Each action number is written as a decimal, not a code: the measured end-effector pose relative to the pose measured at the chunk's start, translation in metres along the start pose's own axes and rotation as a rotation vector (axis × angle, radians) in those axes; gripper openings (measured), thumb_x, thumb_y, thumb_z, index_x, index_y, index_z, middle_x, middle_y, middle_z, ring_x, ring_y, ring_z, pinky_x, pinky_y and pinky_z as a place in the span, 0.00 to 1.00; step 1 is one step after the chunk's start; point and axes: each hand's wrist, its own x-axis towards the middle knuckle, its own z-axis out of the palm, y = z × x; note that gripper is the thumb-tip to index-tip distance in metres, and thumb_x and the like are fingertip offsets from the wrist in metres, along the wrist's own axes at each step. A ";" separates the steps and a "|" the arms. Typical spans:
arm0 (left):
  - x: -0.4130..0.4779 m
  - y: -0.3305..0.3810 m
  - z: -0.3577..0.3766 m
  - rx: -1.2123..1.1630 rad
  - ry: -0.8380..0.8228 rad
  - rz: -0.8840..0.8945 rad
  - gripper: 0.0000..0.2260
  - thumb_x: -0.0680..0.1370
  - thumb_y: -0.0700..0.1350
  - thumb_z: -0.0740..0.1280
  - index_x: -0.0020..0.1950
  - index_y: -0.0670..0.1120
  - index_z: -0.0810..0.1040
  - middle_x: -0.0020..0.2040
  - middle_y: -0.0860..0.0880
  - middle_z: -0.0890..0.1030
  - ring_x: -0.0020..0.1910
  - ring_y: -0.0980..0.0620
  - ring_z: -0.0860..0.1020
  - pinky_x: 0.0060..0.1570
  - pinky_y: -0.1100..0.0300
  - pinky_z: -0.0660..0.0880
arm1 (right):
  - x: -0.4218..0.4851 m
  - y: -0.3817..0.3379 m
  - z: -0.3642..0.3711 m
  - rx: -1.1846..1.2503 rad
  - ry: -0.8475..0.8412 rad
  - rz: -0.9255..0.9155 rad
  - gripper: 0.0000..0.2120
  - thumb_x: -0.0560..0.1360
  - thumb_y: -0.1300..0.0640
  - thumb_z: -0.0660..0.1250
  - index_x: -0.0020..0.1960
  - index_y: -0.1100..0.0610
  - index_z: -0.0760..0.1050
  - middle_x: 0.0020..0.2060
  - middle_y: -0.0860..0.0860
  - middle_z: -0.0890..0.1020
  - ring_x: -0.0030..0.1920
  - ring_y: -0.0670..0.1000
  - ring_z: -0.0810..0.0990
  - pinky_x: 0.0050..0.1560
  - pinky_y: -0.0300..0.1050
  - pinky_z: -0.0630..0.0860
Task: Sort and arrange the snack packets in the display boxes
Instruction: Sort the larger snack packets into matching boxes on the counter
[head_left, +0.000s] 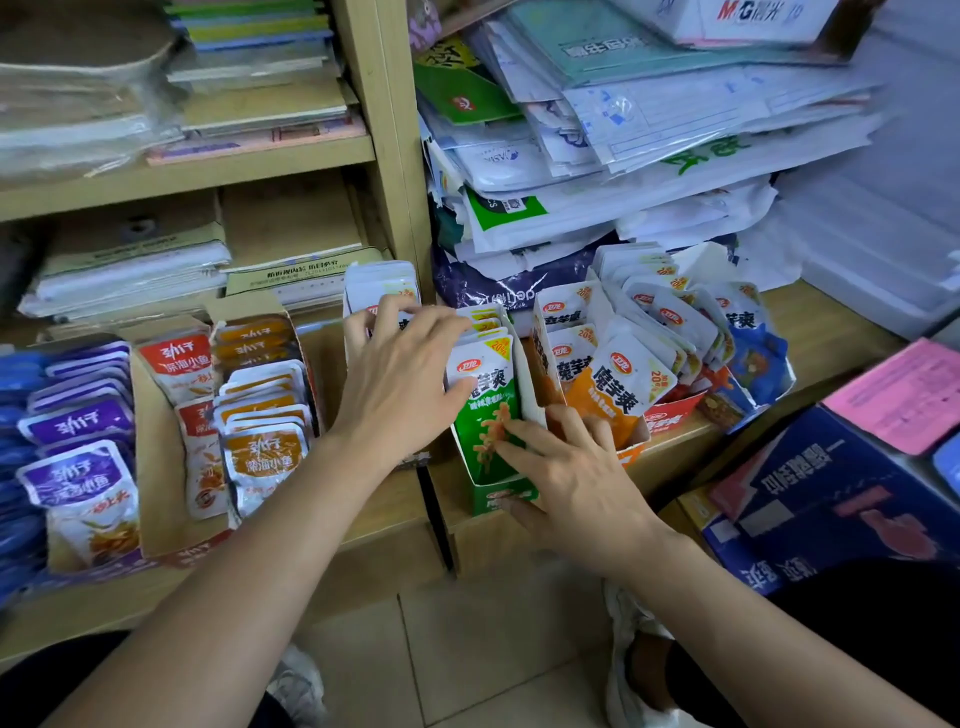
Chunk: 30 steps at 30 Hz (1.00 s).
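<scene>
I'm looking down into what is reading as a small shop, the stationery-and-snacks kind. Cardboard display boxes (156, 467) are sitting side by side along a low wooden shelf (675, 457), each one showing rows of matching snack packets (618, 384) standing face-out: purple, orange, green, grouped by colour. Above them, wooden shelving (384, 130) is carrying stacks of notebooks (254, 36) and paper pads (130, 270). To the right, plastic-sleeved sheets and folders (675, 119) are lying heaped high, with a white carton (753, 21) bearing a printed brand resting on top. Lower right, a blue printed carton (831, 499) is sitting just above the tiled floor (493, 649).
</scene>
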 end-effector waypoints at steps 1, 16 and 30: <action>0.002 0.000 0.000 0.003 0.018 0.004 0.21 0.75 0.56 0.72 0.66 0.52 0.79 0.63 0.54 0.81 0.64 0.47 0.70 0.57 0.47 0.58 | 0.000 0.000 0.000 -0.001 0.000 0.005 0.26 0.71 0.39 0.74 0.65 0.49 0.79 0.66 0.49 0.78 0.65 0.59 0.72 0.57 0.60 0.75; 0.021 0.002 -0.001 -0.077 -0.118 -0.053 0.16 0.74 0.62 0.70 0.58 0.57 0.79 0.48 0.58 0.80 0.55 0.53 0.62 0.51 0.50 0.54 | 0.001 -0.003 0.002 0.042 -0.024 0.041 0.28 0.73 0.40 0.72 0.70 0.46 0.73 0.71 0.49 0.74 0.66 0.59 0.71 0.58 0.61 0.72; 0.019 -0.004 -0.016 -0.217 0.349 0.220 0.01 0.75 0.50 0.77 0.45 0.54 0.88 0.36 0.57 0.82 0.44 0.45 0.73 0.50 0.55 0.52 | -0.008 -0.007 0.005 0.071 0.019 0.033 0.14 0.78 0.45 0.67 0.63 0.43 0.77 0.73 0.51 0.71 0.65 0.60 0.72 0.58 0.60 0.68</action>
